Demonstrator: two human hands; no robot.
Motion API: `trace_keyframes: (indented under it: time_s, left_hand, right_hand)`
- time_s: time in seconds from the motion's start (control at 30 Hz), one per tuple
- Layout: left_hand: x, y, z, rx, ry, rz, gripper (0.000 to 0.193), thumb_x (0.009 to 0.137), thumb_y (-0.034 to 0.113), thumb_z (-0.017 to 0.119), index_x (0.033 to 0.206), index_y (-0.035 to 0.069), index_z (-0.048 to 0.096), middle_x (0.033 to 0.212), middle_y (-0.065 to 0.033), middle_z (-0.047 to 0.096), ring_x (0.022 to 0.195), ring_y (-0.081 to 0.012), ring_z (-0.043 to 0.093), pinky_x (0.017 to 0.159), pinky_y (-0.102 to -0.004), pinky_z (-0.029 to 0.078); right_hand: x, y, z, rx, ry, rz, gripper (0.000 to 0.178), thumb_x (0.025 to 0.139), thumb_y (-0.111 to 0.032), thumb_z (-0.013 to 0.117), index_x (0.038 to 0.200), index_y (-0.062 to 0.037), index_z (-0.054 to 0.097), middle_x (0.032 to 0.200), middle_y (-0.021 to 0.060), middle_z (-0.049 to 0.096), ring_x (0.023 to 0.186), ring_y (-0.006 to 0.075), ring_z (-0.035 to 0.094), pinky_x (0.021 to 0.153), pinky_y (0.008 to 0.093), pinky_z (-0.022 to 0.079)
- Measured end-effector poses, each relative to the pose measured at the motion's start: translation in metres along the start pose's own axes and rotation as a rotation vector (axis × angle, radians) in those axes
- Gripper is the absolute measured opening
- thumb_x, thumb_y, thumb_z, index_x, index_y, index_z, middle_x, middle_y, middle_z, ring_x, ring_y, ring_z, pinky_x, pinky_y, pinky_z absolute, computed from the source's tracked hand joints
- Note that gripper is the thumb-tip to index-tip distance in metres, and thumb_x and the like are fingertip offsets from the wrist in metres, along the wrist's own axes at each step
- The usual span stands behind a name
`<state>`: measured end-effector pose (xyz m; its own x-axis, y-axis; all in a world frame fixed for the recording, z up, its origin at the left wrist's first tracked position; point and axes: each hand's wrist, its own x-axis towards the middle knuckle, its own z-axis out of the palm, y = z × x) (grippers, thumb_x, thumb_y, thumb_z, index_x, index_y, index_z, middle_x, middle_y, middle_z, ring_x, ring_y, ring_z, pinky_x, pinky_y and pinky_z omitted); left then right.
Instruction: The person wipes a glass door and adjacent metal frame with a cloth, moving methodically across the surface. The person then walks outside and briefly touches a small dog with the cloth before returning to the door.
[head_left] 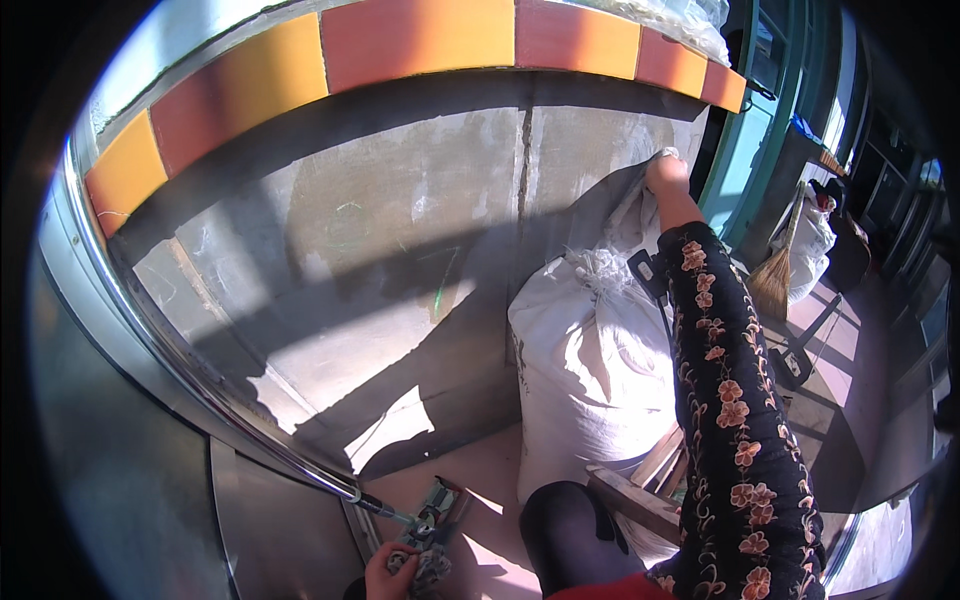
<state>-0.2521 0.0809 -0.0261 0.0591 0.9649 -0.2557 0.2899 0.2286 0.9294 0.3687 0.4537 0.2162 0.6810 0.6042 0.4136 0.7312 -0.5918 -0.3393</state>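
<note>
My right hand (668, 176) is raised at the upper right near the wall, its fingers closed on a greyish cloth (630, 215) that hangs down behind the wrist. Below that cloth stands a full white sack (595, 370), gathered and tied at its top. At the bottom, my left hand (392, 572) is closed on crumpled grey cloth (432, 566) beside a flat mop head (437, 505). The mop's shiny pole (270, 440) slopes down from the left to the mop head. Part of the left hand is cut off by the lower edge.
A grey wall (380, 230) rises ahead under a ledge of orange and brown tiles (420, 40). Metal panels (120, 420) line the left. Wooden pieces (640, 500) lie by the sack. Farther right are a straw broom (775, 280), another white sack (812, 245) and a teal door frame (750, 150).
</note>
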Motion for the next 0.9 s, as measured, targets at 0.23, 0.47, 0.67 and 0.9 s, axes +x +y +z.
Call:
trace_keyframes:
  time_s: [0.23,0.47,0.67,0.9]
  left_hand:
    - [0.003,0.001,0.004,0.011,0.010,-0.002,0.009,0.086,0.004,0.068,0.095,0.003,0.065,0.088,-0.0036,0.067,0.085,-0.0106,0.060,0.078,-0.0263,0.048]
    - [0.013,0.002,0.008,0.009,-0.004,-0.071,0.009,0.087,0.005,0.068,0.095,0.002,0.065,0.089,-0.0038,0.068,0.084,-0.0103,0.060,0.076,-0.0261,0.048]
    - [0.018,-0.003,0.012,0.067,-0.009,-0.008,0.010,0.086,0.004,0.068,0.095,0.002,0.065,0.091,-0.0055,0.070,0.087,-0.0114,0.062,0.081,-0.0274,0.048]
    - [0.016,0.001,0.011,0.066,-0.027,-0.009,0.010,0.085,0.003,0.068,0.094,0.002,0.066,0.090,-0.0052,0.070,0.088,-0.0123,0.063,0.082,-0.0277,0.049]
  right_hand:
    - [-0.027,-0.023,-0.027,0.559,0.784,-0.245,0.043,0.093,-0.009,0.051,0.136,-0.0025,0.052,0.137,0.0172,0.052,0.117,0.0363,0.057,0.102,0.0397,0.046]
    - [-0.010,-0.025,-0.001,0.333,0.571,-0.001,0.048,0.092,-0.006,0.050,0.139,-0.0055,0.047,0.141,0.0135,0.047,0.115,0.0371,0.058,0.097,0.0420,0.051]
    - [0.012,0.058,0.075,-0.037,0.000,-0.018,0.038,0.090,-0.018,0.058,0.121,0.0041,0.060,0.129,0.0279,0.056,0.119,0.0392,0.058,0.096,0.0434,0.051]
    - [-0.023,0.053,0.079,-0.122,0.019,-0.190,0.021,0.084,-0.017,0.063,0.093,-0.0040,0.077,0.105,0.0203,0.070,0.100,0.0403,0.066,0.085,0.0402,0.054]
